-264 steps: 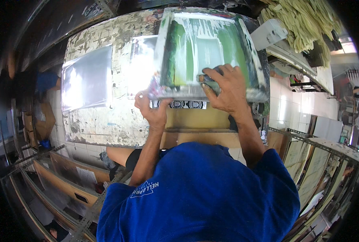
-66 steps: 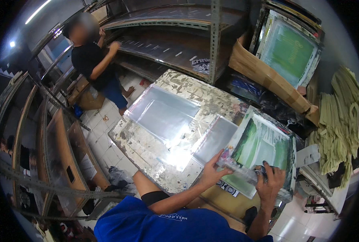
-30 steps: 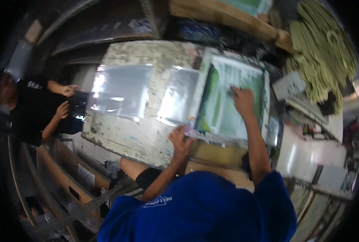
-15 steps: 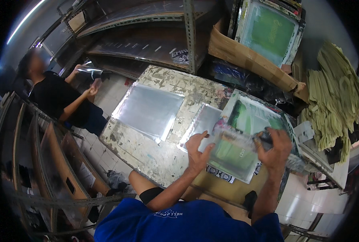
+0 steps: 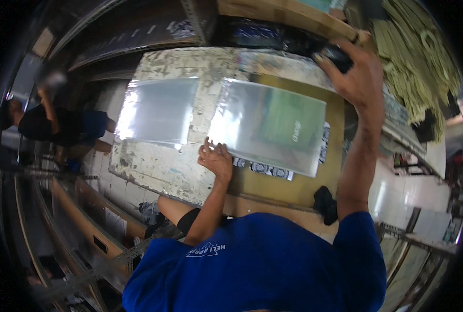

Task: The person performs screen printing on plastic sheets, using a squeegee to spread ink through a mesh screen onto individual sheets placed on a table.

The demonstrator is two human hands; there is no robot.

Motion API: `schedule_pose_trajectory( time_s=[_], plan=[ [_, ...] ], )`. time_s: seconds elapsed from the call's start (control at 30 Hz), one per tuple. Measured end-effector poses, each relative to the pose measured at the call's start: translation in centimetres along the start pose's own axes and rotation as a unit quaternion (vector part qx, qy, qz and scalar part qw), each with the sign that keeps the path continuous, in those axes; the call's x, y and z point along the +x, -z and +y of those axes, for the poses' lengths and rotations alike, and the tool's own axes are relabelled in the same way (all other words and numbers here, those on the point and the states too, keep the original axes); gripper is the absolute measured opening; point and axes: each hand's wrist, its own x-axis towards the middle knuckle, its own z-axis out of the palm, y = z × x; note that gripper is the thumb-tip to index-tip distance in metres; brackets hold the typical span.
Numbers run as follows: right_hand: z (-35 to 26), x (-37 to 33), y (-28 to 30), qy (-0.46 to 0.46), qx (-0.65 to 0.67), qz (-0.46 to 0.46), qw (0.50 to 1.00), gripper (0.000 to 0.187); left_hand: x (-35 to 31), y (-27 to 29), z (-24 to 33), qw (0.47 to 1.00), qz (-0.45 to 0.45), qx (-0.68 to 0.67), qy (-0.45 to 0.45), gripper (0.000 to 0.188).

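Note:
A clear plastic sheet (image 5: 242,117) lies on a tan board (image 5: 262,190). White lettering is printed on it, and a green patch (image 5: 288,112) shows through. At its near left corner rests my left hand (image 5: 216,160), fingers slightly spread and holding nothing visible. My right hand (image 5: 360,75) is raised at the far right, wrapped round a black rounded thing (image 5: 337,58), perhaps a handle; its kind is unclear. Just left of that hand, a paint-stained frame (image 5: 288,66) appears edge-on along the board's far side. Patterned black-and-white strips (image 5: 273,170) stick out below the sheet.
A stack of clear sheets (image 5: 159,112) lies left on the paint-worn table (image 5: 174,174). A black cloth-like bundle (image 5: 325,203) sits at the board's near edge. Yellowish cloths (image 5: 408,62) hang at right. Shelving (image 5: 127,41) stands behind; a co-worker (image 5: 55,122) is at left.
My right hand has moved up and away with the black thing. The frame now shows edge-on, and the lettered sheet lies flat. My left hand has shifted left and nearer. The view has turned.

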Motion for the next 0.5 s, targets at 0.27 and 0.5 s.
schedule_pose_trajectory(
  time_s=[0.27, 0.5],
  plan=[
    [-0.9, 0.5, 0.7, 0.006, 0.036, 0.033, 0.999, 0.038, -0.6, -1.1, -1.4, 0.998, 0.021, 0.063, 0.01, 0.026],
    [-1.3, 0.6, 1.0, 0.026, 0.047, 0.032, 0.998, 0.034, 3.2, 2.4, 4.2, 0.992, 0.099, -0.06, -0.051, 0.02]
  ],
)
